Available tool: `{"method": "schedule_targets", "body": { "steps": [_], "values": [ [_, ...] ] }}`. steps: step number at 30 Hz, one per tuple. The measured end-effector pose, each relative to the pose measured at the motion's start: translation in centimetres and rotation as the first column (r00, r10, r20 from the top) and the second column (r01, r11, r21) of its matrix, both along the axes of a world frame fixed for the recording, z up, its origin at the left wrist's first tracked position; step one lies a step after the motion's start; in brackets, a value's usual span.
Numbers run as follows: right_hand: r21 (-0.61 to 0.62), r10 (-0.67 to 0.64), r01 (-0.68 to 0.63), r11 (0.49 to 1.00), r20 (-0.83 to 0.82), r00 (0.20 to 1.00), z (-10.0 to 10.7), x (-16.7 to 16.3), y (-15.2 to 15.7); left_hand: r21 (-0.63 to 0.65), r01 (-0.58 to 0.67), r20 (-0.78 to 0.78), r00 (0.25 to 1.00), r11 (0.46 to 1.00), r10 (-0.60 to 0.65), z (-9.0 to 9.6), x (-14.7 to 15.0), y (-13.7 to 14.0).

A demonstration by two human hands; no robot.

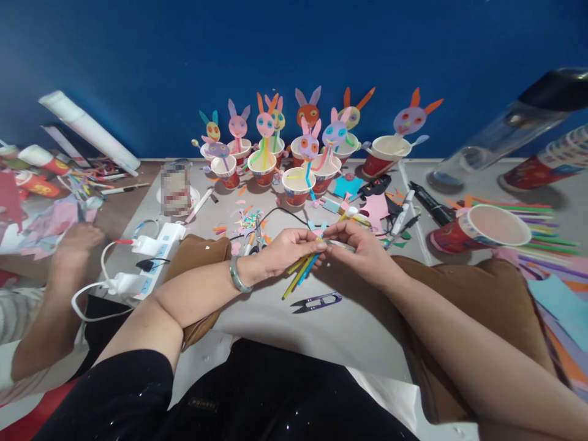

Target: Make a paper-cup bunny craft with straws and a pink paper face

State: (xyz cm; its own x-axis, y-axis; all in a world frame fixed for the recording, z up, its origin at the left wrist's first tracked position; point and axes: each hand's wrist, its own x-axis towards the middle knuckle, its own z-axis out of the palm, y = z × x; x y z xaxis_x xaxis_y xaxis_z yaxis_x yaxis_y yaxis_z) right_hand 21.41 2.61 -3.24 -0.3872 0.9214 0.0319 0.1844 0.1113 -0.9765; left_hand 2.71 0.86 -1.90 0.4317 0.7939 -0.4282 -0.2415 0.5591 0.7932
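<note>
“Drinking straws [298, 278], yellow and blue: in the head view, where do we have them?”

“Over the worktop [367, 343], in front of us, slanting down from between our left hand [287, 250] and right hand [361, 248], lower ends loose.”

“And our fingers [344, 228]?”

“The left ones are closed, thumb over the straws, pinching them near their upper ends. The right ones are curled, tips drawn in beside the same ends; whether they grip a straw, we cannot tell.”

“Which step are we on?”

“Working the straw ends together at the fingertips, we judge. The next move would call for a firm left pinch and a light right touch, as thin tubes could roll or crease.”

“And materials?”

“The straws look like smooth, slim plastic. Purple thread snips [309, 302] with dark pointed blades lie near, on the grey worktop. Beyond stand red-and-white paper cups [296, 196], tapering and round-rimmed, with flat paper rabbit heads [309, 147] on straw necks. The brown cushion [463, 294] at our right looks velvety.”
</note>
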Motion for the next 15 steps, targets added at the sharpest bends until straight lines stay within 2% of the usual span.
{"method": "schedule_targets", "body": {
  "steps": [4, 10, 15],
  "values": [
    [-0.018, 0.029, -0.03, 0.999, -0.014, 0.999, -0.31, 0.16, 0.08, 0.013, 0.002, -0.019, 1.0, 1.0, -0.002, 0.39, -0.16, 0.03],
    [-0.11, 0.05, -0.059, 0.992, -0.083, 0.995, -0.04, 0.17, 0.11, 0.054, -0.004, -0.069, 0.998, 0.999, 0.008, 0.34, -0.52, 0.33],
    [-0.024, 0.045, -0.046, 0.999, -0.026, 0.999, 0.25, 0.15, 0.1, 0.091, -0.039, -0.082, 0.996, 0.995, 0.047, 0.44, -0.66, 0.41]
  ]
}}
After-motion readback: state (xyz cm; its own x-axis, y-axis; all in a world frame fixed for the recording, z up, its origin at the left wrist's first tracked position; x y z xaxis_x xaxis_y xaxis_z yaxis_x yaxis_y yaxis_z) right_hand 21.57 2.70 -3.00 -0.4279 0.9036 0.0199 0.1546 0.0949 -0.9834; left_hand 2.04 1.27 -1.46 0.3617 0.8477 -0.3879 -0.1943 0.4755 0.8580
